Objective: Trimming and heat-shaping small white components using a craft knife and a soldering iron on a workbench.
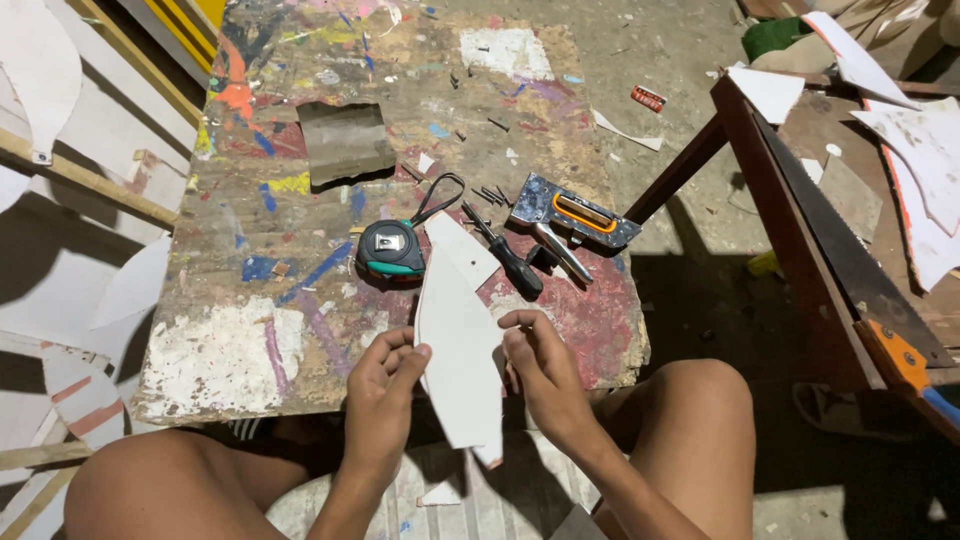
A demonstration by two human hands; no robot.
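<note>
I hold a white leaf-shaped cut-out panel (pixel 460 350) upright over the near edge of a paint-splattered board (pixel 300 230). My left hand (pixel 385 385) grips its left edge with fingers curled around it. On the right edge sits my right hand (pixel 535 365), pinching the panel between thumb and fingers. Just beyond the panel lie a black and green tape measure (pixel 390 250), a black-handled screwdriver (pixel 510 260) and a grey staple gun with an orange handle (pixel 572 218). A second white piece (pixel 462 248) lies flat behind the held panel.
A square of grey sandpaper (pixel 345 140) and several loose nails (pixel 488 195) lie farther back on the board. A dark wooden table (pixel 800 220) with white cut-outs (pixel 920 150) stands to the right. More white panels (pixel 40 60) lean at the left. My bare knees frame the bottom.
</note>
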